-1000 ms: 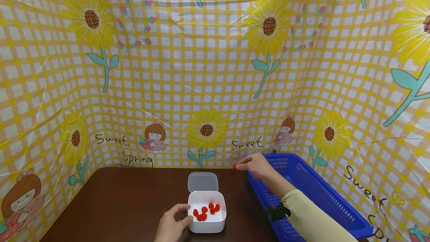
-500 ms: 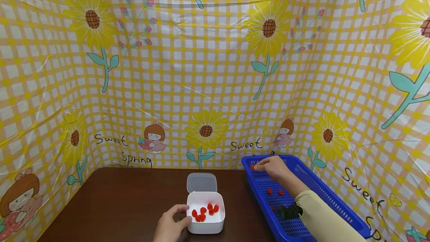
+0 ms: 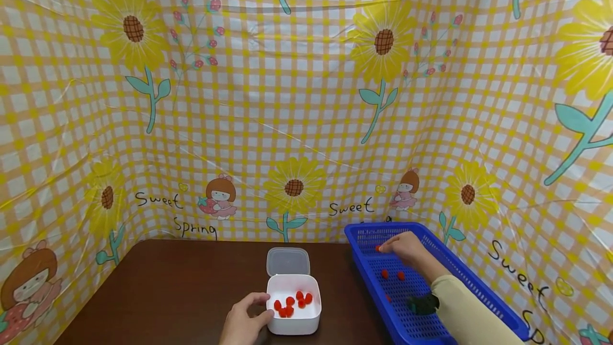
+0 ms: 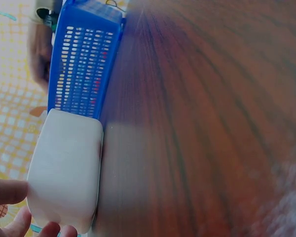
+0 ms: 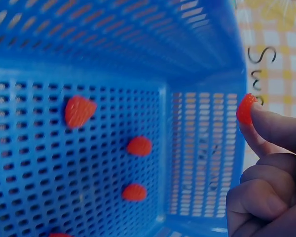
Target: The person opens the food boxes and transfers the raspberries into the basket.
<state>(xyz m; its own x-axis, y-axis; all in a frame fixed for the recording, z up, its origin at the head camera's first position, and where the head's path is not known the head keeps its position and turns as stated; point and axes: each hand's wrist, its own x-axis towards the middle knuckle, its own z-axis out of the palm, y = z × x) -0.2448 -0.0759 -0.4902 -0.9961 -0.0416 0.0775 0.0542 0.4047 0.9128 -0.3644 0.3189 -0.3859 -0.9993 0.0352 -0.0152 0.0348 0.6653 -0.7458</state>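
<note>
My right hand (image 3: 409,249) pinches a small raspberry (image 5: 244,109) between thumb and index finger, over the far end of the blue basket (image 3: 479,287); its other fingers are curled into the palm. Several more raspberries lie spread on the basket's slotted floor, one raspberry (image 5: 79,111) showing large in the right wrist view. My left hand (image 3: 243,319) holds the near left side of a white food container (image 3: 293,327), fingertips and thumb against its wall. Inside it lie several raspberries (image 3: 290,301), mostly towards the middle. In the left wrist view only the container's outer wall shows, hiding the berries.
The container's translucent lid (image 3: 288,261) lies flipped back behind it. Under everything is a dark brown table (image 3: 191,292). A checked, sunflower-printed cloth (image 3: 287,95) walls in the back and both sides. The basket's raised walls stand right of the container.
With the raspberry in its fingertips, my right hand has moved right and down, from beyond the basket's far left corner to over its inside. The left hand stays on the container.
</note>
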